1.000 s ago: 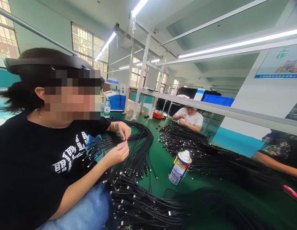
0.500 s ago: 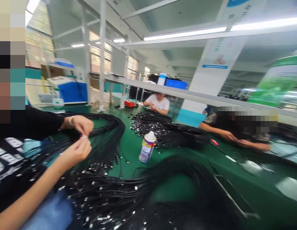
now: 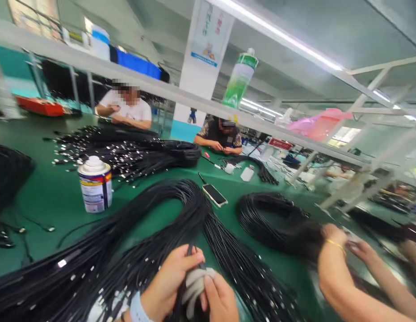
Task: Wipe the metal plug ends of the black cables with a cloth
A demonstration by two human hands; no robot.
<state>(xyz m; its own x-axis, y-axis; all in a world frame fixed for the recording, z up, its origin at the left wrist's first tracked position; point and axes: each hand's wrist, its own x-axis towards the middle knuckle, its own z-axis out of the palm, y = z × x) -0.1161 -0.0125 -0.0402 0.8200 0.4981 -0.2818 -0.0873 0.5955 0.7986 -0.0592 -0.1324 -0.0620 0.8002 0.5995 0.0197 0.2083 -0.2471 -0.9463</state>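
Low in the middle of the view, my left hand (image 3: 169, 279), with a pale blue band at the wrist, is closed around a black cable (image 3: 191, 250) between thumb and fingers. My right hand (image 3: 218, 295) presses against it from the right. Whitish coverings show on its curled fingers, and it too grips the black cable, whose lower part is hidden by the fingers. Around both hands lies a large bundle of black cables (image 3: 154, 241) with small shiny metal ends, bent in a loop on the green table (image 3: 224, 243).
A spray-type can (image 3: 95, 185) stands left of the bundle. Behind it lies another cable pile (image 3: 127, 152). A phone (image 3: 214, 195) rests past the loop. At right, a co-worker's hands (image 3: 345, 241) work beside a coiled bundle (image 3: 271, 219). Two people sit across the table under a shelf (image 3: 181, 100).
The view has swung to the right. My two hands, out of sight before, now show with the cable in them. The neighbour at the left has left the picture; another's arms appear at right.
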